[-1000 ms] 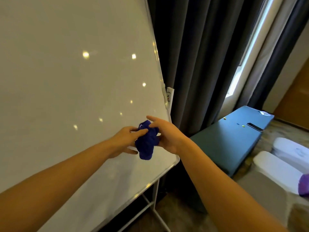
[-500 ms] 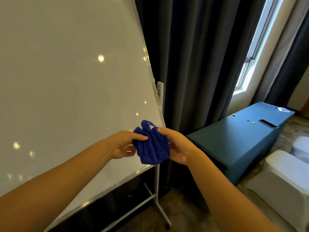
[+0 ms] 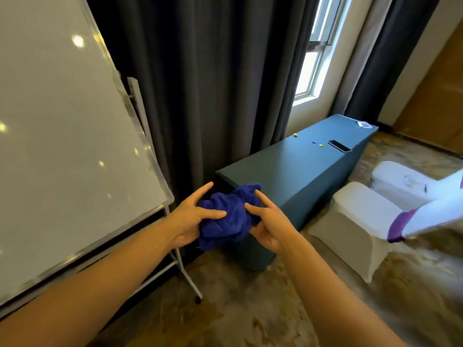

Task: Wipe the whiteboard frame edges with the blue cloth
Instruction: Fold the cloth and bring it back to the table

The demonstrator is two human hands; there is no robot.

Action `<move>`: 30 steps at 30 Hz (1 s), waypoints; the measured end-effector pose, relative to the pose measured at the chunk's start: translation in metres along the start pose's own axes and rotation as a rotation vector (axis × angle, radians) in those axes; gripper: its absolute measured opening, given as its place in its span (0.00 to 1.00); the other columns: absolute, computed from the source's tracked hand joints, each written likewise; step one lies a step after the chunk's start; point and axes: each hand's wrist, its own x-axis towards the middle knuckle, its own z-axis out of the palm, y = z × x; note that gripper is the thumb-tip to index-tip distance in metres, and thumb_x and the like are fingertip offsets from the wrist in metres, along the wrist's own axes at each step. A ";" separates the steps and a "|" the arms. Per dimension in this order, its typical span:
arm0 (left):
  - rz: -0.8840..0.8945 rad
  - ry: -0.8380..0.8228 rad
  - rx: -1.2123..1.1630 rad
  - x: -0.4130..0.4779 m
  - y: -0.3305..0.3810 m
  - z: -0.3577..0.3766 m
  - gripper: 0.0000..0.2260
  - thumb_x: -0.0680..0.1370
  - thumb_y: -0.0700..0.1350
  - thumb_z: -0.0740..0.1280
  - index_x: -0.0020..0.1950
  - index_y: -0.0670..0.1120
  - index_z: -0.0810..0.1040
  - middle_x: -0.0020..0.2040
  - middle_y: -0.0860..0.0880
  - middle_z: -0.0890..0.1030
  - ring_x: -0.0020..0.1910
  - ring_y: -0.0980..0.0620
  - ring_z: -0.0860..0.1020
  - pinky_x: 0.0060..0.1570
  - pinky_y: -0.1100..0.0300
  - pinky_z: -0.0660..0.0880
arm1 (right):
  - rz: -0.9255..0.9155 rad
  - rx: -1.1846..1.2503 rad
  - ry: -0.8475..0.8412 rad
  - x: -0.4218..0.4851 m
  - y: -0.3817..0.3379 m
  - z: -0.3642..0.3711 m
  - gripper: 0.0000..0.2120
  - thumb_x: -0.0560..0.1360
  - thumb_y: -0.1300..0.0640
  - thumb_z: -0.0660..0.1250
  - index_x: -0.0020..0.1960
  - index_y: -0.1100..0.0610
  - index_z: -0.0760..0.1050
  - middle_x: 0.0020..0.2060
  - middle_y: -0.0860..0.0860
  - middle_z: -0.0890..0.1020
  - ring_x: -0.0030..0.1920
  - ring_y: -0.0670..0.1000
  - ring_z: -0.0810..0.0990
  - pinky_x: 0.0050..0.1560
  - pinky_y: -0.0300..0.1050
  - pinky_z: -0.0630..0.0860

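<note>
Both hands bunch the blue cloth (image 3: pixel 229 216) between them in mid-air, right of the whiteboard's (image 3: pixel 62 136) lower right frame corner, not touching it. Left hand (image 3: pixel 190 221) grips its left side, index finger extended. Right hand (image 3: pixel 269 227) pinches the right side. Teal table (image 3: pixel 295 169) behind
</note>
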 end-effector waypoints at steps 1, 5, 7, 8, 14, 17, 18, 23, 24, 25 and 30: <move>0.038 0.009 0.006 0.009 -0.003 0.004 0.41 0.60 0.30 0.76 0.69 0.54 0.73 0.64 0.44 0.79 0.59 0.45 0.81 0.52 0.49 0.81 | -0.005 0.033 -0.022 0.006 -0.002 -0.013 0.26 0.72 0.72 0.69 0.61 0.46 0.76 0.55 0.52 0.84 0.53 0.61 0.84 0.46 0.58 0.82; 0.142 0.038 0.127 0.052 -0.015 0.013 0.29 0.62 0.25 0.74 0.58 0.51 0.83 0.60 0.42 0.82 0.61 0.44 0.80 0.59 0.45 0.77 | -0.015 0.016 -0.111 0.035 -0.014 -0.052 0.42 0.63 0.76 0.75 0.67 0.40 0.74 0.68 0.57 0.74 0.59 0.61 0.81 0.49 0.58 0.81; 0.179 0.054 0.263 0.080 -0.019 0.022 0.28 0.64 0.25 0.74 0.54 0.53 0.85 0.58 0.45 0.83 0.61 0.46 0.80 0.61 0.45 0.76 | -0.002 -0.131 -0.123 0.056 -0.024 -0.068 0.42 0.62 0.75 0.77 0.66 0.40 0.76 0.67 0.53 0.73 0.58 0.59 0.82 0.50 0.56 0.81; 0.209 0.062 0.353 0.098 -0.021 0.026 0.28 0.64 0.26 0.75 0.54 0.55 0.84 0.58 0.47 0.83 0.61 0.49 0.79 0.62 0.47 0.76 | 0.003 -0.232 -0.123 0.069 -0.030 -0.078 0.40 0.61 0.73 0.78 0.66 0.43 0.77 0.65 0.52 0.75 0.57 0.57 0.83 0.51 0.55 0.81; 0.298 0.033 0.825 0.225 -0.027 0.046 0.31 0.64 0.34 0.78 0.64 0.55 0.79 0.63 0.53 0.80 0.64 0.59 0.75 0.66 0.59 0.71 | -0.046 -0.867 0.120 0.166 -0.090 -0.140 0.27 0.58 0.62 0.84 0.52 0.44 0.83 0.52 0.48 0.85 0.53 0.50 0.84 0.55 0.52 0.82; 0.254 0.110 0.941 0.286 -0.039 0.060 0.28 0.64 0.38 0.79 0.62 0.53 0.81 0.58 0.52 0.83 0.59 0.58 0.78 0.61 0.64 0.72 | -0.037 -1.083 0.158 0.219 -0.123 -0.170 0.22 0.59 0.62 0.83 0.51 0.50 0.83 0.46 0.50 0.86 0.48 0.52 0.84 0.55 0.51 0.81; 0.237 0.145 0.957 0.305 -0.045 0.064 0.25 0.64 0.39 0.79 0.60 0.52 0.82 0.55 0.52 0.84 0.56 0.58 0.79 0.56 0.66 0.72 | -0.042 -1.152 0.166 0.235 -0.131 -0.179 0.19 0.60 0.61 0.82 0.48 0.50 0.82 0.43 0.48 0.85 0.45 0.51 0.83 0.52 0.49 0.80; 0.067 0.233 0.837 0.383 -0.070 0.084 0.08 0.67 0.39 0.78 0.44 0.46 0.85 0.36 0.55 0.82 0.39 0.55 0.80 0.39 0.74 0.70 | -0.012 -1.255 0.170 0.300 -0.156 -0.215 0.10 0.64 0.57 0.80 0.34 0.50 0.78 0.31 0.50 0.79 0.34 0.48 0.76 0.37 0.42 0.72; -0.022 0.231 0.701 0.394 -0.073 0.086 0.06 0.68 0.39 0.78 0.43 0.44 0.84 0.37 0.53 0.82 0.38 0.54 0.80 0.41 0.71 0.73 | 0.070 -1.147 0.169 0.310 -0.162 -0.223 0.10 0.64 0.58 0.80 0.34 0.52 0.78 0.31 0.50 0.79 0.34 0.49 0.77 0.38 0.43 0.73; -0.126 0.211 0.494 0.403 -0.075 0.089 0.06 0.69 0.39 0.76 0.45 0.43 0.84 0.39 0.49 0.84 0.41 0.51 0.81 0.47 0.63 0.75 | 0.163 -0.992 0.159 0.319 -0.167 -0.232 0.09 0.65 0.59 0.79 0.36 0.54 0.78 0.33 0.52 0.81 0.36 0.51 0.79 0.41 0.47 0.76; -0.275 0.315 -0.205 0.439 -0.104 0.117 0.06 0.76 0.34 0.68 0.51 0.40 0.78 0.48 0.41 0.83 0.46 0.46 0.82 0.50 0.52 0.80 | 0.367 -0.534 0.041 0.373 -0.181 -0.267 0.10 0.70 0.69 0.74 0.48 0.60 0.77 0.41 0.60 0.84 0.41 0.59 0.85 0.45 0.55 0.83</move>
